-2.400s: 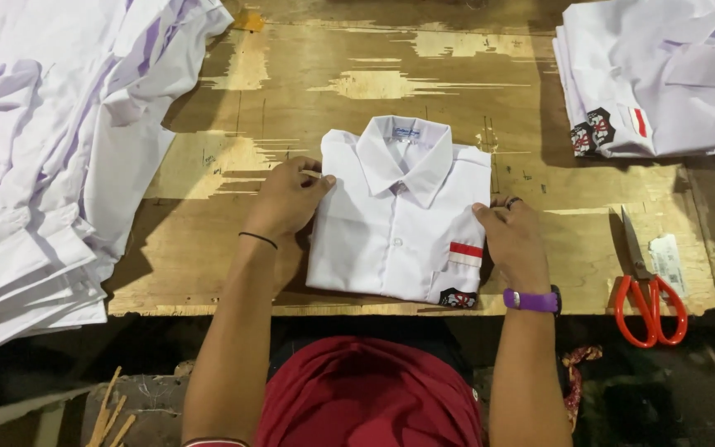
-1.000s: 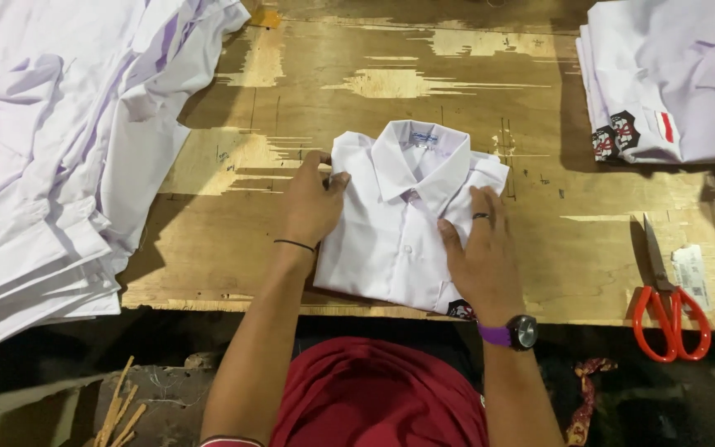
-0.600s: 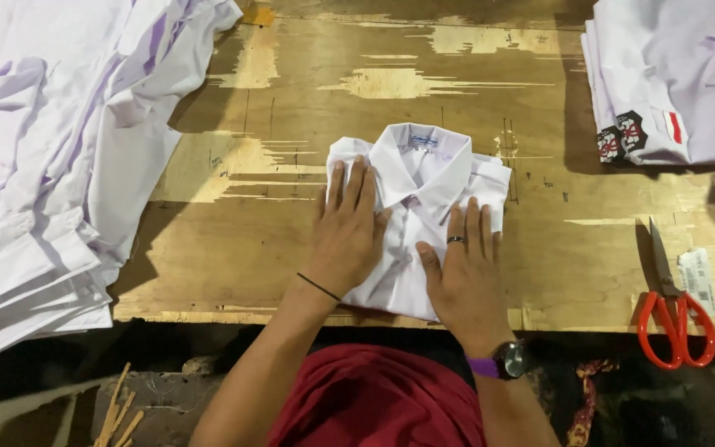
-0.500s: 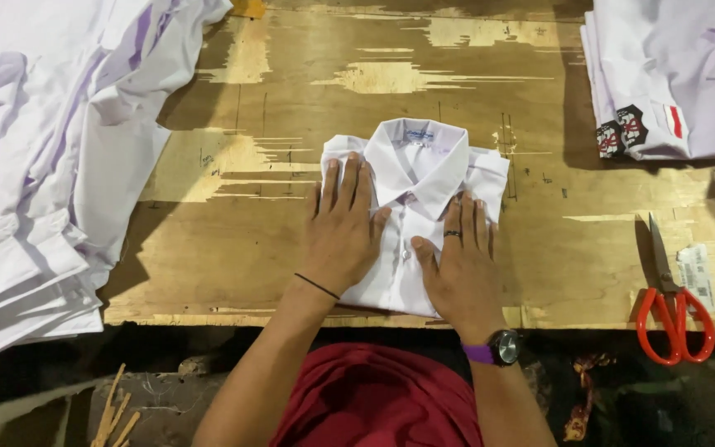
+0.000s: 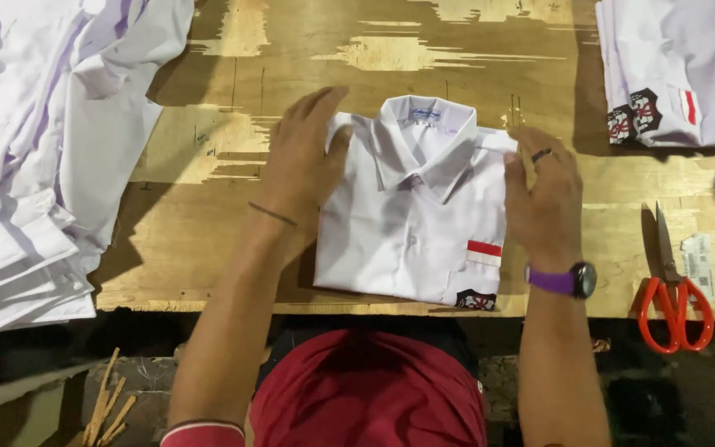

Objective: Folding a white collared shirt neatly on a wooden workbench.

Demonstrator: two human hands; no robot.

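Left hand (image 5: 306, 156) and right hand (image 5: 542, 199) flat-fingered, flanking folded white shirt (image 5: 419, 215).

Both forearms are reaching forward, the left hand (image 5: 304, 157) lying flat with fingers together, the right hand (image 5: 542, 194) standing edge-on, fingers extended, palm facing inward.

Both hands flank a folded white shirt (image 5: 411, 219) on the worn wooden table (image 5: 208, 157), left hand (image 5: 304, 157) and right hand (image 5: 542, 199) at its edges, orange-handled scissors (image 5: 672, 290) lying nearby.
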